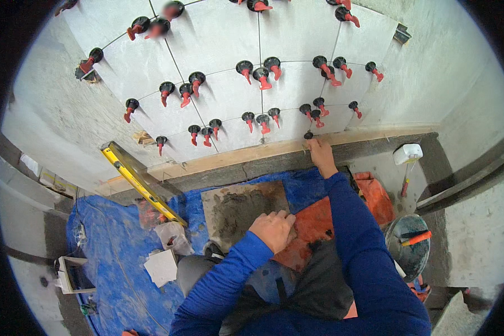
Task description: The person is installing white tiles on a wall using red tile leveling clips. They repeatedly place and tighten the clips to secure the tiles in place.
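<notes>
Head view: right hand [319, 150] has its fingers pinched on a small black leveling clip [308, 135] at the tiled wall's [224, 39] bottom edge, above the wooden ledger [235, 157]. Light, rigid plastic, likely gripped by its cap. Left hand [273, 229] rests curled on a mortar-smeared tile [238, 210].

A yellow spirit level [143, 182] leans against the wall to my left. A blue tarp [109, 246] covers the floor. A white rubber mallet [407, 157] stands right, near a bucket [407, 249].
</notes>
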{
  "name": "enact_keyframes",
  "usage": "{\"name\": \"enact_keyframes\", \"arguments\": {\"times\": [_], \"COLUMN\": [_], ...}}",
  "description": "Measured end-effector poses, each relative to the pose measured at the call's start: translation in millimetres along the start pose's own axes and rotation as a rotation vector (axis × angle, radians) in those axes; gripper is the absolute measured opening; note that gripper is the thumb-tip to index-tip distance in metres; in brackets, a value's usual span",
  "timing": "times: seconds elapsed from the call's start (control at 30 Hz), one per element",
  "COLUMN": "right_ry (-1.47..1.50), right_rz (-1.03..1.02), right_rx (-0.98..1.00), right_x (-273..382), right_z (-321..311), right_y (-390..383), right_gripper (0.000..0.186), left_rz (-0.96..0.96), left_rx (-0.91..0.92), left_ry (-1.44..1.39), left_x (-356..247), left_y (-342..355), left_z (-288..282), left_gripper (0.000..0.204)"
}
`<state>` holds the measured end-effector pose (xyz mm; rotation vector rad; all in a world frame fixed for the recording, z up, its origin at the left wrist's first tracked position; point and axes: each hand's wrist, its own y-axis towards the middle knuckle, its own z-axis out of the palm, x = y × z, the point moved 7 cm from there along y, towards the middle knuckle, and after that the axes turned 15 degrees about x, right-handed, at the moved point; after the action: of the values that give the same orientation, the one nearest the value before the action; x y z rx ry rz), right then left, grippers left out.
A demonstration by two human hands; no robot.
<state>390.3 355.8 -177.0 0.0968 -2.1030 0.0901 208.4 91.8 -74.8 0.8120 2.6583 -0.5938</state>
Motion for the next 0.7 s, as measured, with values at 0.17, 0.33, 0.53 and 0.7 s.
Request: {"name": "enact_keyframes", "arguments": {"times": [0.17, 0.33, 0.53, 0.7], "right_ry": [0.031, 0.519, 1.013, 1.067], "right_rz": [-0.075, 0.120, 0.139, 0.097], "right_rx": [-0.082, 0.056, 0.156, 0.230], "right_x": [9.6, -4.6, 6.1, 18.1], "right_z": [-2.4, 12.4, 33.0, 17.4], "right_y": [-2.4, -0.1, -10.6, -6.6], "right_gripper": [0.044, 0.035, 0.023, 0.023], "left_rz": [0.010, -0.005, 0.022, 0.026], "left_rx": [0.010, 0.008, 0.006, -0.021], "left_ry": [-0.018, -0.010, 0.006, -0.004], "left_x": [-2.2, -0.6, -2.9, -3.8], "left_y": [1.3, 1.9, 3.7, 1.9], "left_z": [3.4, 3.8, 2.5, -0.4], "left_gripper": [0.042, 0.040, 0.039, 0.036]}}
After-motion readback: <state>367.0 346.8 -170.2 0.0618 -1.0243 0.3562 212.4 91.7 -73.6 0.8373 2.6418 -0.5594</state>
